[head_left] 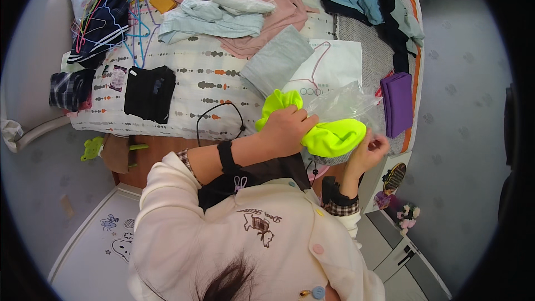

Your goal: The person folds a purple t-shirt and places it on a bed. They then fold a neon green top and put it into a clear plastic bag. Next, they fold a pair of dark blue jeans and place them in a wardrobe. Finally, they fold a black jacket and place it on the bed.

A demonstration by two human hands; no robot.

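A bright neon-yellow piece of cloth (337, 139) is bunched up in front of me, its kind not clear from its folds. My left hand (283, 131) is wrapped around its middle, with one bunched end showing beyond the fingers. Close by the cloth's right end is my right hand (368, 153), its fingers curled together; whatever they may pinch is too small to make out. A crumpled clear plastic bag (348, 100) lies just behind the cloth, partly over a white printed bag (345, 59) with a pink hanger outline.
Around the bed (195, 98) lie a folded grey cloth (278, 59), a folded purple fabric (397, 103), a folded black garment (149, 94), a plaid folded garment (71, 90), coloured hangers (139, 33) and piled clothes (223, 14). A black cord (220, 106) loops near the front edge.
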